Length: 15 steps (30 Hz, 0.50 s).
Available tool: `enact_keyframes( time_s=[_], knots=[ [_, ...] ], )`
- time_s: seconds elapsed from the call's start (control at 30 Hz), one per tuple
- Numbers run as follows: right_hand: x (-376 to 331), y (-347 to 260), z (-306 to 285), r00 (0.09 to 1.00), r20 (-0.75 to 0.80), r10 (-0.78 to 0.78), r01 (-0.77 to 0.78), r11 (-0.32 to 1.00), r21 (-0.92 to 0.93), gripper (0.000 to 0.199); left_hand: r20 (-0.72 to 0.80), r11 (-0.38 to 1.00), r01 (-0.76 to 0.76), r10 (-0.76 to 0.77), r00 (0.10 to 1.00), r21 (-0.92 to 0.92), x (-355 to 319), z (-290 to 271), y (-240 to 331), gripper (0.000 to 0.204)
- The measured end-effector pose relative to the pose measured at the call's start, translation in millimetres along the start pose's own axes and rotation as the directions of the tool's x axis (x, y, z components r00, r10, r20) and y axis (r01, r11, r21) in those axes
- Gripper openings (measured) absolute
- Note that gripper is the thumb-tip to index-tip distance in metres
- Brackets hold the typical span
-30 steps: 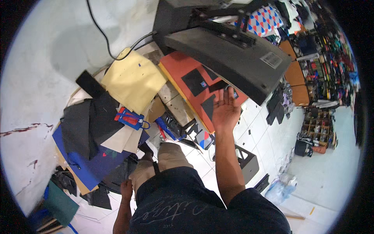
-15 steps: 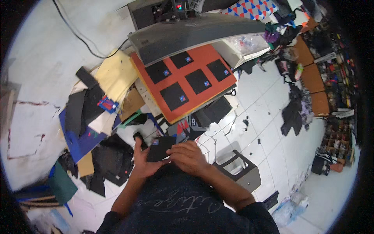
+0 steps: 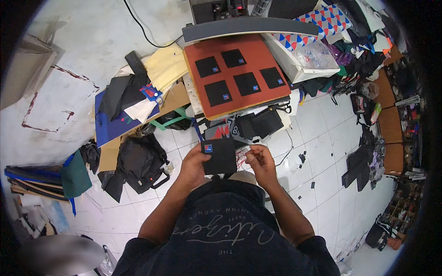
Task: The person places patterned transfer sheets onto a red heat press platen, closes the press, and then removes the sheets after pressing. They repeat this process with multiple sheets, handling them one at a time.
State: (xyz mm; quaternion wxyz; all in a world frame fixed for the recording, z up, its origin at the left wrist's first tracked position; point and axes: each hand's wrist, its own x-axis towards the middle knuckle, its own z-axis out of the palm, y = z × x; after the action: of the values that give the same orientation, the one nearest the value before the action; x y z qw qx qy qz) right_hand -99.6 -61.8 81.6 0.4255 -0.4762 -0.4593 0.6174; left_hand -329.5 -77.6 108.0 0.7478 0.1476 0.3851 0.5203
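Observation:
My left hand [image 3: 194, 164] grips a black fabric square [image 3: 222, 158] by its left edge, thumb on top beside a small blue-and-red patch in the square's upper left corner. To the right of the square, and apart from it, is my right hand [image 3: 261, 164]. Its thumb and fingertips are pinched together; anything between them is too small to make out. Ahead of both hands lies the orange-red pad [image 3: 241, 94] of a heat press, bearing several black squares [image 3: 216, 93] with similar corner patches. The press's grey upper plate [image 3: 248, 28] stands raised at the pad's far side.
Scissors [image 3: 283, 108] and dark fabric pieces [image 3: 260, 123] sit below the pad's near edge. A white box [image 3: 308, 69] with clear plastic stands right of the press. Yellow sheets [image 3: 165, 66] and a blue board [image 3: 105, 122] are at left. A black bag [image 3: 140, 163] rests on the tiled floor.
My right hand has come off the black square and moved to the right of it. The square is now held flatter, by my left hand alone. The view has shifted.

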Motion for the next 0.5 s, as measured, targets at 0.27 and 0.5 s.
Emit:
enact_keyframes(
  time_s=[0.27, 0.5],
  knots=[
    [-11, -42, 45, 0.782, 0.544, -0.304, 0.605, 0.581, -0.544, 0.043, 0.025, 0.422, 0.029, -0.121, 0.992, 0.906, -55, -7, -10, 0.075],
    [1, -27, 54, 0.668, 0.744, -0.002, 0.614, 0.566, -0.55, 0.018, -0.093, 0.292, 0.093, -0.015, 0.996, 0.952, -72, -3, -19, 0.086]
  ],
)
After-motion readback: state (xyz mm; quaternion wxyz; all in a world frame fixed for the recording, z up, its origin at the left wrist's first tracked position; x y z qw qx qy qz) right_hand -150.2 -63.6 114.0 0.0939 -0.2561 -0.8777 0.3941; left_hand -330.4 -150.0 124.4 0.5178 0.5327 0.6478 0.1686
